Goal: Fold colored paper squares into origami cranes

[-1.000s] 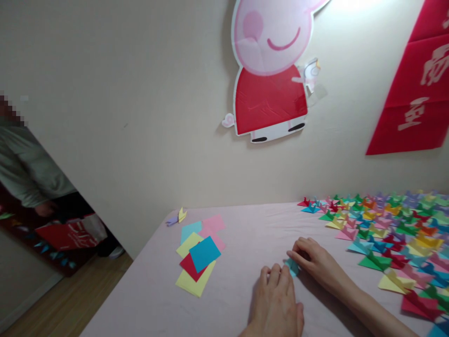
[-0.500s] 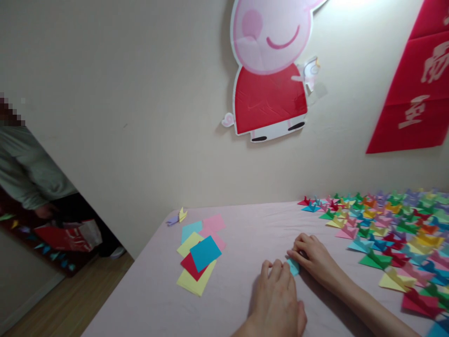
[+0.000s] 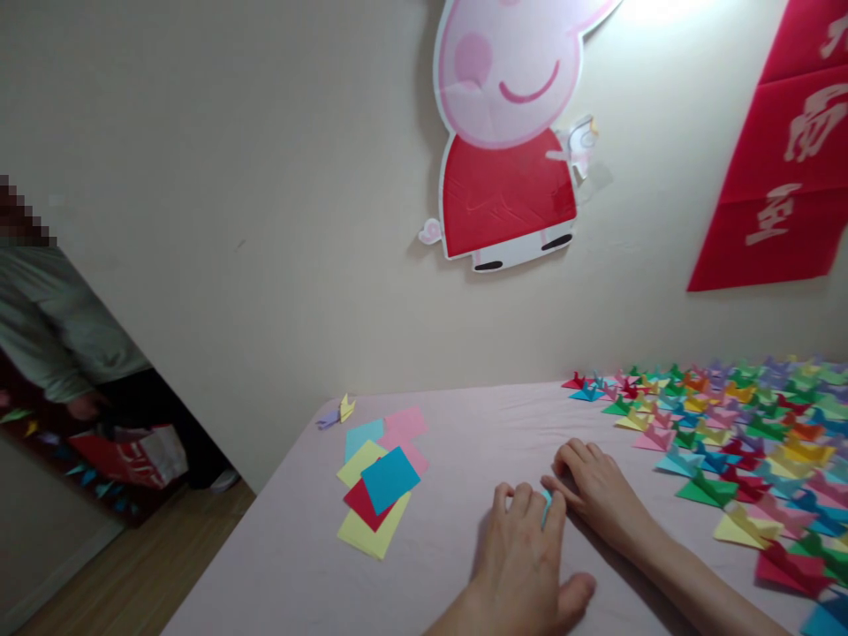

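Left hand: my left hand lies knuckles-up on the pink bench, fingers bent down over a small teal paper.
Left grip: I cannot tell whether it pinches the paper or only presses on it; the fingers hide most of the piece.
Right hand: my right hand lies just beyond the left, forearm coming in from the lower right, fingertips against the same teal paper.
Right grip: fingers stretched out flat and close together on the cloth, closed round nothing.
Teal paper: on the bench between the two hands, only a sliver showing between the left fingers.
Paper squares: a loose pile well to the left of the hands, a blue sheet on top of red, yellow, pink and light blue ones.
Folded figures: many coloured ones cover the right part of the bench, near my right forearm.
Small pieces: one yellow and one purple, at the far left corner.
Wall: a pig cut-out and a red banner.
Other person: at the left edge, a hand by a red bag.
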The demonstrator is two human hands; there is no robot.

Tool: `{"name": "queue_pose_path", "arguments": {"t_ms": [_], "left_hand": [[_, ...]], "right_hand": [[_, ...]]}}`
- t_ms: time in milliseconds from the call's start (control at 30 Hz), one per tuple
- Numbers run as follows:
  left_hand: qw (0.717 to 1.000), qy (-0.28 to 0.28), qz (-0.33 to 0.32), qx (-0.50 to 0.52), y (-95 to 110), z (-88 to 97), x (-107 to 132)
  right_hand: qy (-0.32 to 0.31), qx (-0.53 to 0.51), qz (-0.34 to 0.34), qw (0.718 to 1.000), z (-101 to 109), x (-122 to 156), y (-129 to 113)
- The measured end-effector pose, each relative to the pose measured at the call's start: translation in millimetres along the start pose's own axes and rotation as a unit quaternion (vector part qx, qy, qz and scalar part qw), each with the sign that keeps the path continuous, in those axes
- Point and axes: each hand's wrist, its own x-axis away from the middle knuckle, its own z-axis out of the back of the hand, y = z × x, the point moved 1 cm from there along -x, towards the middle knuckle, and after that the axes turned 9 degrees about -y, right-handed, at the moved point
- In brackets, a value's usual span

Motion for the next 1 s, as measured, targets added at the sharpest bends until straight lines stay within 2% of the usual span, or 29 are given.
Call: {"name": "queue_pose_path", "arguments": {"t_ms": [267,533,800,1000], "left_hand": [[0.998,-0.014,0.018,0.058,-3.9,-10.5,-1.1],[0.997,-0.055,0.017,0.044,-0.3,-5.9,-4.6],[0.999,-0.048,0.008,-0.011,4.0,-5.2,-4.4],[0.999,-0.046,0.007,-0.018,2.0,-4.2,-3.0]], "right_hand": [[0.008,-0.085,0.008,0.996,2.0,2.3,8.1],[0.018,-0.025,-0.004,1.000,-2.0,7.4,2.8],[0.028,0.016,-0.017,0.999,-7.8,-0.4,7.0],[0.017,-0.010,-0.014,1.000,-6.9,1.0,6.9]]}}
